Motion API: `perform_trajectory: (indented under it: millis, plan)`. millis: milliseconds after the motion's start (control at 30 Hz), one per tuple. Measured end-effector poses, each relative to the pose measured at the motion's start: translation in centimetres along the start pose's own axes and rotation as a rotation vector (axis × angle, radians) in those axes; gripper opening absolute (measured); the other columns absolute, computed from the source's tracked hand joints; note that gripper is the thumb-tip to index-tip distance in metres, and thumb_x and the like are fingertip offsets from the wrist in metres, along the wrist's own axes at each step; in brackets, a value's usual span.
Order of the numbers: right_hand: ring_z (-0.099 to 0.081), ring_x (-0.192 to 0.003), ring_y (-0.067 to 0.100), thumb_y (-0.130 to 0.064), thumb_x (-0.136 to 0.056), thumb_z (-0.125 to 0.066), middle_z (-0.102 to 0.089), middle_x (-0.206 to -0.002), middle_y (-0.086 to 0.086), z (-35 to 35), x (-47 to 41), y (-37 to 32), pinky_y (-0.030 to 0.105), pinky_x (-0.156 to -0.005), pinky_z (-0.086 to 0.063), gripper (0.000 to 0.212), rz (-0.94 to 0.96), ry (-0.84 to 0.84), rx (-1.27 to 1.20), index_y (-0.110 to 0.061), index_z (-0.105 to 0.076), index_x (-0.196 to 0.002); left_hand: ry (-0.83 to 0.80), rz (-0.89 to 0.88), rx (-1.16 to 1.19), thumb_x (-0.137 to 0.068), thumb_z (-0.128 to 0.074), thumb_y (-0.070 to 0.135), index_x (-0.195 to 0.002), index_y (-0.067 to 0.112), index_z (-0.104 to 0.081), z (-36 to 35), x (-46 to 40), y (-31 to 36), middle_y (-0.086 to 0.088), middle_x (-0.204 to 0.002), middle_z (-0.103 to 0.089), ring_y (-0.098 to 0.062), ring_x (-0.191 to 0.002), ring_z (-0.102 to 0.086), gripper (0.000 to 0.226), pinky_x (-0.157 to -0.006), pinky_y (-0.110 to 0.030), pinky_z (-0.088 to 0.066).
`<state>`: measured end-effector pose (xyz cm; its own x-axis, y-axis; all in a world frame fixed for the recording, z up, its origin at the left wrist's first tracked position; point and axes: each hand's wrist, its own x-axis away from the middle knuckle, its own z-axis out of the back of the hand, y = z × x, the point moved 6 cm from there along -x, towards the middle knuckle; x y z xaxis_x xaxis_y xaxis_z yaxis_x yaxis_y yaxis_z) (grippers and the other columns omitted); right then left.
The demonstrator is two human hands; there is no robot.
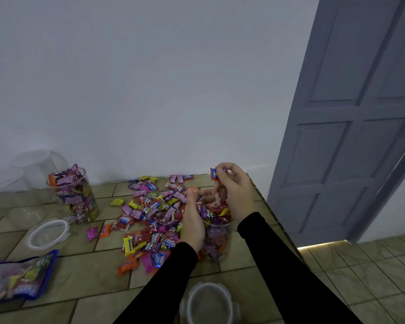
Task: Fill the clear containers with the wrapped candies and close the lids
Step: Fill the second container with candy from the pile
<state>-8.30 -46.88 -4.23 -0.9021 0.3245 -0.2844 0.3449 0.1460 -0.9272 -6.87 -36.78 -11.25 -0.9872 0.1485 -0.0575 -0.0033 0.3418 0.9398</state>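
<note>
Near the right edge of the tiled table (pixel 236 258), a clear container (pixel 218 242) stands upright and open, packed with wrapped candies up to and above its rim. The left hand (pixel 192 220) curls against its left side, fingers wrapped round the wall near the rim. The right hand (pixel 234 190) hovers just above the mouth and pinches a red and blue candy (pixel 215 174) between thumb and fingertips, with more wrappers bunched under its lower fingers. Both arms wear black sleeves.

A loose heap of wrapped candies (pixel 154 213) covers the middle of the table, reaching from the back edge by the wall down toward the front, touching the held container on its left.

Toward the back left corner a second clear container (pixel 76 197) stands upright and uncovered, heaped above its rim with mostly purple wrappers. Behind it, against the wall, an empty clear container (pixel 36 166) is faintly visible. A clear lid (pixel 48 232) lies flat just in front of the second container. Another clear lid (pixel 209 302) lies at the front edge between the forearms. A blue candy bag (pixel 17 279) lies at the left edge, still holding sweets.
</note>
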Motion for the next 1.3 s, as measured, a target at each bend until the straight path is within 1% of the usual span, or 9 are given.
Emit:
perform_trajectory:
  millis: [133, 300, 400, 467, 567, 667, 833, 1033, 1300]
  plan:
    - [-0.055, -0.046, 0.024, -0.007, -0.082, -0.055, -0.058, -0.054, 0.008, -0.2, 0.0, -0.1, 0.020, -0.048, -0.045, 0.011, 0.015, -0.065, -0.017, -0.007, -0.050, -0.072, 0.002, -0.038, -0.030, -0.102, -0.019, 0.046, -0.093, 0.021, -0.068, 0.1, 0.0, -0.1, 0.013, -0.082, -0.075, 0.002, -0.082, -0.069, 0.056, -0.069, -0.012, -0.051]
    - [-0.057, -0.046, 0.027, -0.002, -0.066, -0.043, -0.058, -0.059, 0.020, -0.5, 0.2, 0.1, 0.028, -0.048, -0.050, 0.010, -0.008, -0.125, -0.073, -0.006, -0.043, -0.056, 0.030, 0.009, -0.029, -0.100, -0.022, 0.053, -0.098, 0.018, -0.069, 0.4, -0.3, -0.5, 0.001, -0.096, -0.076, -0.010, -0.095, -0.069, 0.058, -0.089, -0.030, -0.049]
    - [-0.060, -0.045, 0.025, -0.001, -0.066, -0.041, -0.059, -0.057, 0.015, -1.1, 0.7, -1.0, 0.024, -0.048, -0.049, 0.021, 0.035, -0.181, -0.025, -0.012, -0.045, -0.049, 0.051, 0.035, -0.072, -0.086, -0.027, 0.077, -0.117, 0.022, -0.066, 0.7, -0.4, -1.0, 0.003, -0.121, -0.068, -0.008, -0.116, -0.059, 0.074, -0.105, -0.036, -0.041]
    - [-0.062, -0.044, 0.015, 0.000, -0.067, -0.041, -0.057, -0.058, 0.016, -1.4, 1.1, -2.0, 0.015, -0.044, -0.044, 0.019, 0.043, -0.211, 0.019, -0.010, -0.047, -0.051, 0.058, 0.036, -0.083, -0.087, -0.026, 0.076, -0.117, 0.022, -0.066, 0.8, -0.3, -0.7, 0.002, -0.122, -0.067, -0.009, -0.118, -0.058, 0.074, -0.106, -0.037, -0.041]
    - [-0.065, -0.053, 0.005, 0.002, -0.079, -0.049, -0.060, -0.068, 0.015, -0.9, 1.1, -2.5, 0.011, -0.049, -0.044, 0.020, 0.043, -0.249, 0.209, -0.006, -0.051, -0.061, -0.002, 0.044, -0.076, -0.100, -0.020, 0.053, -0.105, 0.012, -0.068, 0.2, 0.0, -0.1, 0.003, -0.091, -0.076, -0.008, -0.091, -0.070, 0.063, -0.077, -0.022, -0.052]
    - [-0.065, -0.072, 0.003, 0.004, -0.082, -0.056, -0.067, -0.079, 0.008, 0.7, 0.8, -2.2, 0.026, -0.062, -0.052, 0.017, 0.079, -0.198, 0.574, -0.009, -0.059, -0.071, -0.030, 0.013, -0.082, -0.103, -0.019, 0.046, -0.110, 0.001, -0.064, 0.2, -0.1, -0.1, 0.001, -0.085, -0.076, -0.006, -0.078, -0.071, 0.064, -0.063, -0.014, -0.052]
    - [-0.054, -0.070, 0.009, -0.006, -0.079, -0.059, -0.060, -0.084, -0.002, 1.1, 1.8, -1.9, 0.023, -0.061, -0.044, 0.012, 0.136, -0.277, 1.019, -0.016, -0.064, -0.083, -0.020, -0.005, -0.053, -0.102, -0.019, 0.050, -0.105, 0.007, -0.067, 0.3, -0.5, -0.4, -0.015, -0.102, -0.073, -0.025, -0.096, -0.069, 0.064, -0.082, -0.032, -0.055]
    - [-0.054, -0.074, 0.009, -0.018, -0.082, -0.070, -0.062, -0.088, -0.006, 0.5, 1.9, -1.3, 0.023, -0.071, -0.045, 0.026, -0.012, -0.362, 1.221, -0.020, -0.065, -0.108, 0.004, 0.004, -0.029, -0.101, -0.025, 0.051, -0.089, 0.022, -0.073, 0.2, -0.8, -0.6, -0.009, -0.099, -0.074, -0.026, -0.098, -0.067, 0.057, -0.093, -0.043, -0.050]
    - [-0.050, -0.080, 0.007, -0.023, -0.087, -0.067, -0.063, -0.113, -0.002, -1.3, 2.3, -2.6, 0.026, -0.081, -0.046, 0.025, 0.047, -0.401, 1.253, -0.026, -0.066, -0.112, -0.033, -0.030, -0.125, -0.102, -0.020, 0.051, -0.101, 0.029, -0.068, 0.5, -0.3, -1.1, 0.010, -0.103, -0.072, 0.004, -0.102, -0.062, 0.053, -0.098, -0.025, -0.042]
